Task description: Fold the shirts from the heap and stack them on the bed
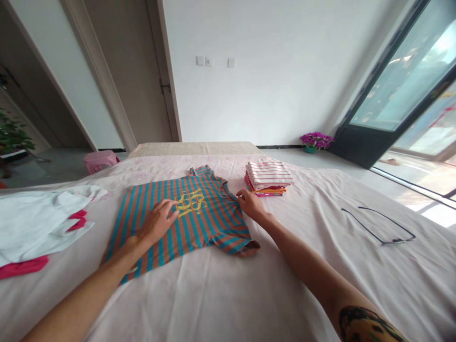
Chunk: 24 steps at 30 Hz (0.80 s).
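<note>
A teal-and-brown striped T-shirt with a yellow printed design lies spread on the bed, its collar toward the right and its hem toward the left. My left hand rests over the body of the shirt beside the print, fingers apart and slightly bent. At the neckline, my right hand has its thumb and fingertips closed on the collar edge. Just beyond that hand sits a stack of folded clothes, a red-and-white striped piece on top.
White and red clothes lie loosely at the left. Eyeglasses rest on the pale bedsheet at the right. Past the bed are a pink stool, a pot of purple flowers and a glass door.
</note>
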Motion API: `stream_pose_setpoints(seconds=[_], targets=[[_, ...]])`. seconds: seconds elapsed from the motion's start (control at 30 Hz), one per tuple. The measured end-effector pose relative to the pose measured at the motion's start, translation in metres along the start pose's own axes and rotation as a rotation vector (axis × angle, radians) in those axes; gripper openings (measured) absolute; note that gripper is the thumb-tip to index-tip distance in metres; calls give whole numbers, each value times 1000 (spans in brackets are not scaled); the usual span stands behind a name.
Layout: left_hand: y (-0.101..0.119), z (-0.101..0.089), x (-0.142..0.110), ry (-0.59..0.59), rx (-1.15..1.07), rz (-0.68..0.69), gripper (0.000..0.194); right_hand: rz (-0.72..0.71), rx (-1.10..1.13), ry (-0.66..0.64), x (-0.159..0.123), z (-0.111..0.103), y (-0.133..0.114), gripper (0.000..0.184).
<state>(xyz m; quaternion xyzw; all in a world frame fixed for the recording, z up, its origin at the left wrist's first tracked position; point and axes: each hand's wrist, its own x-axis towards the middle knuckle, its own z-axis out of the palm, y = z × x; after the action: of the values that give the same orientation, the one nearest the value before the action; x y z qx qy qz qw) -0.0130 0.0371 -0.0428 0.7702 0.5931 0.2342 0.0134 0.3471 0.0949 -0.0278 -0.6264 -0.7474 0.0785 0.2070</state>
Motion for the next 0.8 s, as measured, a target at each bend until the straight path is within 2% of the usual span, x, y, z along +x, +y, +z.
stream_pose_setpoints(seconds=[0.07, 0.13, 0.2, 0.27, 0.37, 0.5, 0.57, 0.63, 0.7, 0.77, 0.8], targets=[[47, -4, -20, -126, -172, 191, 25, -89, 78, -36, -13, -4, 2, 26], [91, -4, -37, -239, -242, 420, 16, -172, 116, -104, -24, -6, 2, 24], [123, 1, -46, -237, -232, 552, 21, -220, 96, -157, -33, -6, 0, 22], [141, 10, -47, -213, -199, 574, 21, -233, 55, -153, -39, -5, -3, 21], [146, 24, -36, -193, -268, 431, 15, -243, 43, -119, -43, -4, -4, 22], [136, 33, -21, -242, -607, 41, 25, -238, 59, -148, -43, -6, -1, 22], [131, 32, -20, -285, -723, -60, 27, -253, 73, -153, -44, -7, 1, 22], [128, 30, -24, -346, -776, -15, 33, -282, 88, -140, -44, -6, 4, 23], [129, 30, -30, -374, -730, 90, 50, -307, 98, -118, -44, -4, 6, 23], [134, 32, -35, -297, -580, 145, 65, -327, 104, -96, -44, -2, 8, 23], [136, 35, -37, -222, -495, 147, 64, -334, 107, -88, -44, 0, 8, 23]])
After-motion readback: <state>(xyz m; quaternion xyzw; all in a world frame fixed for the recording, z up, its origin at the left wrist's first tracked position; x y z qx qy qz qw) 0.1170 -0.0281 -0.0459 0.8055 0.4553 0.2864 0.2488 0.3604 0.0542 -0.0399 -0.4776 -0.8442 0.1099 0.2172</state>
